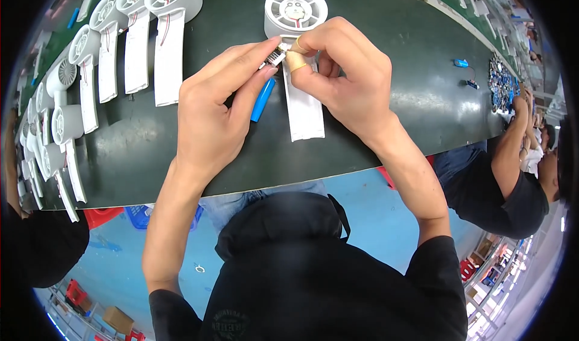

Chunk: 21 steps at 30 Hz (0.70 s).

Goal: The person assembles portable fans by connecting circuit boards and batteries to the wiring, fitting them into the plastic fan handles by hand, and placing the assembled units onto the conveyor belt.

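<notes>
In front of me lies a white handheld fan housing [306,115], its round spoked head pointing away and its long handle half toward me. My left hand [211,109] pinches a small circuit board [276,57] between thumb and fingertips, above the handle's upper end. A blue cylindrical battery [263,100] sits just below the board, beside the left thumb. My right hand [359,78] is closed, with yellowish finger covers on thumb and forefinger. Its fingertips meet at the board's right edge, and what they grip is too small to make out.
Several similar white fan housings [170,57] line the left of the dark green table [410,118]. At the right lie a blue battery with a wired board [461,63] and a pile of circuit boards [502,85]. A person in black [512,190] sits beyond, one arm near the pile.
</notes>
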Tool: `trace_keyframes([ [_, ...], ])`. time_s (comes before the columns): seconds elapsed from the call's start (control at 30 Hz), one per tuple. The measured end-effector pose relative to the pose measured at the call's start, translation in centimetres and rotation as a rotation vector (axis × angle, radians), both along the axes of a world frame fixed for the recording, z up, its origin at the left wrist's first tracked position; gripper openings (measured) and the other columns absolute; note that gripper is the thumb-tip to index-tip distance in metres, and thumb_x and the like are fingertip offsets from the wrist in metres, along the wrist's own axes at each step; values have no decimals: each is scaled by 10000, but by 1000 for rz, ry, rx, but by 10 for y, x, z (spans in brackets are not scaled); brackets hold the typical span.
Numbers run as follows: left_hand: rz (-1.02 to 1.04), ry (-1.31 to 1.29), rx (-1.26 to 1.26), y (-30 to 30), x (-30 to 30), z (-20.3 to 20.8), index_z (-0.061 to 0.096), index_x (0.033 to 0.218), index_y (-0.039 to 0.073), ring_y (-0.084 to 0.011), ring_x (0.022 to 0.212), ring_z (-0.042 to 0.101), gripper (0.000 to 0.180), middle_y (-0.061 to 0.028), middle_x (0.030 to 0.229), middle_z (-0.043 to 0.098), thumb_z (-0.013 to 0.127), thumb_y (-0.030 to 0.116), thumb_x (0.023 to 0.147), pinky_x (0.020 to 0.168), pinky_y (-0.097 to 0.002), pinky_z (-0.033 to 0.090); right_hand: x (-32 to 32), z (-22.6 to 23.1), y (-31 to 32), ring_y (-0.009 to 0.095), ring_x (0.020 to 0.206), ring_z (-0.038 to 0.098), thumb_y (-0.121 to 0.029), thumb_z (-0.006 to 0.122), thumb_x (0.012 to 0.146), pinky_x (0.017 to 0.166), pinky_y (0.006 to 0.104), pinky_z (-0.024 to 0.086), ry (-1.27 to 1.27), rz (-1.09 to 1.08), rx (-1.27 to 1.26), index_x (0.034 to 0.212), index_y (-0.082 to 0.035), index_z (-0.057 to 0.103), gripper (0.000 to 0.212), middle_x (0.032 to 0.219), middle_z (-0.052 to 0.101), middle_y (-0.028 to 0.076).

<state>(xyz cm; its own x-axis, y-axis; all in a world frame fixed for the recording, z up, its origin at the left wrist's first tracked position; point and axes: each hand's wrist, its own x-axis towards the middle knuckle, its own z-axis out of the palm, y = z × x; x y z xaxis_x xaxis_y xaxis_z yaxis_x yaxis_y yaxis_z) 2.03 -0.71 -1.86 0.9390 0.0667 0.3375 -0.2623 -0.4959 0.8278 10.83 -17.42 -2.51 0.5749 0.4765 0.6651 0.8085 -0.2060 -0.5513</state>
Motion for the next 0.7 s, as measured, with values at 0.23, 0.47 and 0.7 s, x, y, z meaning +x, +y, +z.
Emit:
trace_keyframes([
  [0.23, 8, -128, 21, -1, 3, -2, 677, 1159, 1, -239, 790, 648, 296, -137, 957, 678, 622, -69, 877, 696, -295, 514, 0, -1, 2, 75, 590, 558, 77, 729, 718, 484, 210, 449, -118, 16, -55, 846, -9, 625, 186, 798, 617, 23],
  [0.47, -26, -160, 32, 4, 3, -4, 667, 1148, -35, -247, 764, 632, 299, -140, 943, 661, 603, -97, 863, 671, -300, 505, 0, 2, 3, 116, 647, 596, 87, 726, 724, 555, 224, 500, -91, 48, -52, 855, 3, 620, 188, 795, 619, 36],
  [0.7, -64, -151, -17, 5, 3, 1, 670, 1157, -33, -246, 763, 639, 313, -144, 936, 660, 603, -108, 861, 674, -299, 510, 1, 6, 1, 123, 664, 597, 79, 733, 739, 568, 239, 507, -12, 95, -43, 862, 12, 619, 180, 812, 627, 42],
])
